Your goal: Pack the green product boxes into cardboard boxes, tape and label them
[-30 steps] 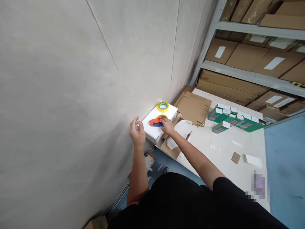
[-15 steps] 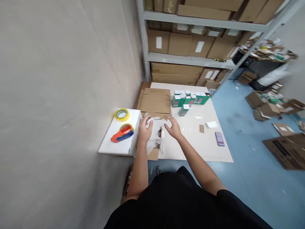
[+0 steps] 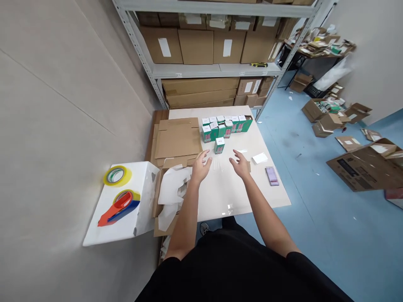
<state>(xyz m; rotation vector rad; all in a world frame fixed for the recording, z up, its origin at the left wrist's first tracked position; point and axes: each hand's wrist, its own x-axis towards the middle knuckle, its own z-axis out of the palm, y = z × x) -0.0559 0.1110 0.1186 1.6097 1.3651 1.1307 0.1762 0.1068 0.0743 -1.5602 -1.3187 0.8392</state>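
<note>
My left hand [image 3: 202, 167] is over the white table [image 3: 214, 197], fingers spread and holding nothing. It is just short of a single small green box with a white top [image 3: 219, 145]. My right hand [image 3: 241, 164] is also open, on the other side of that box and apart from it. Behind the single box stand several similar green boxes [image 3: 217, 128] in rows. Beside my left forearm is an open cardboard box [image 3: 156, 195] with crumpled white paper [image 3: 170, 188] in it; the forearm hides part of it.
Flattened cardboard [image 3: 178, 140] lies at the back left. A white block [image 3: 126, 226] carries a yellow tape roll [image 3: 116, 175] and an orange-and-blue tape dispenser [image 3: 118, 209]. To the right are a white card [image 3: 260, 158] and a purple pack [image 3: 272, 176]. A metal shelf [image 3: 201, 71] stands behind.
Both hands have moved right from above the paper-filled cardboard box to either side of the single green box. They stay open. The view has turned to the right.
</note>
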